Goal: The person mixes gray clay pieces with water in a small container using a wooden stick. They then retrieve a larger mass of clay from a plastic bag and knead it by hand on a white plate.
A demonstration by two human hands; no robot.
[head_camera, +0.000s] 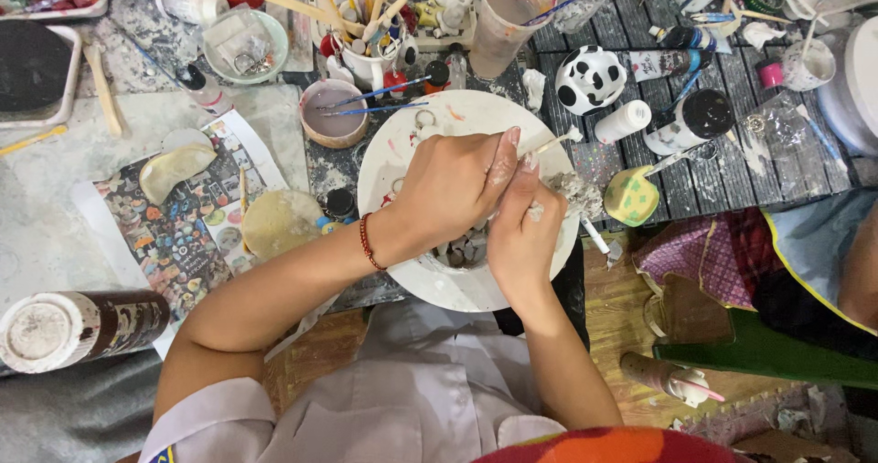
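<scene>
While both hands are working over the big white plate [430, 280], the table [55, 216] around it is crowded. The left hand [453, 188] is closing its fingers on a thin stick [553, 141], whose white-smeared tip is pointing right. The right hand [521, 234] is pinching a grey lump of clay [576, 193] at the plate's right edge. A cup of cloudy water [334, 113] with brushes is standing just beside the far left rim; I think an elbow movement could be tipping it, or the soft lump could be crumbling off the plate.

left hand [448, 188] curled, wrist bent inward | right hand [523, 234] fingers pinched | hands touching, forearms converging
</scene>
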